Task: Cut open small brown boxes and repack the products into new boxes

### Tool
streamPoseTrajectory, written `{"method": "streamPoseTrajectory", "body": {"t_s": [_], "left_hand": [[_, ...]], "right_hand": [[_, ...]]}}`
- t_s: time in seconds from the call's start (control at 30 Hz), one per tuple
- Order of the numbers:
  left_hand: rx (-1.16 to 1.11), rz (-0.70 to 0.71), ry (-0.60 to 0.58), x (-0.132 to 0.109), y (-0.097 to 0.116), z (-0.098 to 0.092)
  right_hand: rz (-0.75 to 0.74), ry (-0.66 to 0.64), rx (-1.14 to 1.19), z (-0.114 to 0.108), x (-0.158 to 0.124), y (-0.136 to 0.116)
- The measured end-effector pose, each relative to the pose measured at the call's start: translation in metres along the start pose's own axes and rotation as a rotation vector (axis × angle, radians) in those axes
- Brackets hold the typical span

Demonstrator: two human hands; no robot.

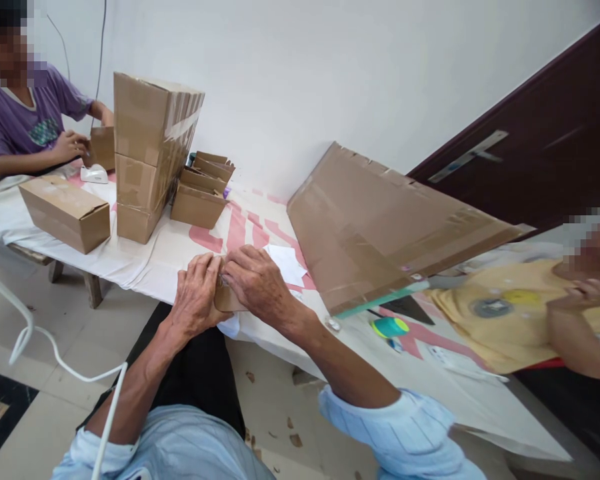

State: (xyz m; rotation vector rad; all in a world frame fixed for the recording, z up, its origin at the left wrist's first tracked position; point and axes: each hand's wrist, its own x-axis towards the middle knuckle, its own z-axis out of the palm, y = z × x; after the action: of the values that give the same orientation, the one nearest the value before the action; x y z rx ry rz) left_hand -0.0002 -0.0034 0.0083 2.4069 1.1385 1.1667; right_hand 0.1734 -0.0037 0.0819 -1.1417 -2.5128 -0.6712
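Observation:
Between my two hands, at the near edge of the table, is a small brown cardboard box, mostly covered by my fingers. My left hand grips its left side, fingers together and curled over the top. From the right, my right hand presses bent fingertips onto the top of the box, close to the left fingers. A white sheet of paper lies on the table just beyond my right hand. Past the hands stand several open cardboard boxes, set one behind another.
A tall stack of closed boxes and a single closed box stand at left. A co-worker there handles cardboard near a white tape dispenser. A large cardboard panel leans at right, near a teal cup-like object and a seated person.

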Motion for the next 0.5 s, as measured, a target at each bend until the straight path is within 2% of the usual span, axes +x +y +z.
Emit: {"method": "streamPoseTrajectory", "body": {"t_s": [0.1, 0.2, 0.33, 0.5], "left_hand": [[0.003, -0.001, -0.008, 0.001, 0.0, 0.0], [0.001, -0.002, -0.012, 0.001, 0.0, -0.001], [-0.014, -0.017, -0.013, 0.002, -0.002, -0.001], [-0.037, -0.034, 0.011, 0.001, -0.008, 0.0]], "right_hand": [[0.013, 0.037, 0.029, 0.002, -0.002, -0.001], [0.059, 0.094, 0.19, -0.003, -0.004, -0.003], [0.258, 0.276, 0.476, -0.022, -0.009, -0.005], [0.436, 0.426, 0.654, -0.035, -0.016, 0.001]]}}
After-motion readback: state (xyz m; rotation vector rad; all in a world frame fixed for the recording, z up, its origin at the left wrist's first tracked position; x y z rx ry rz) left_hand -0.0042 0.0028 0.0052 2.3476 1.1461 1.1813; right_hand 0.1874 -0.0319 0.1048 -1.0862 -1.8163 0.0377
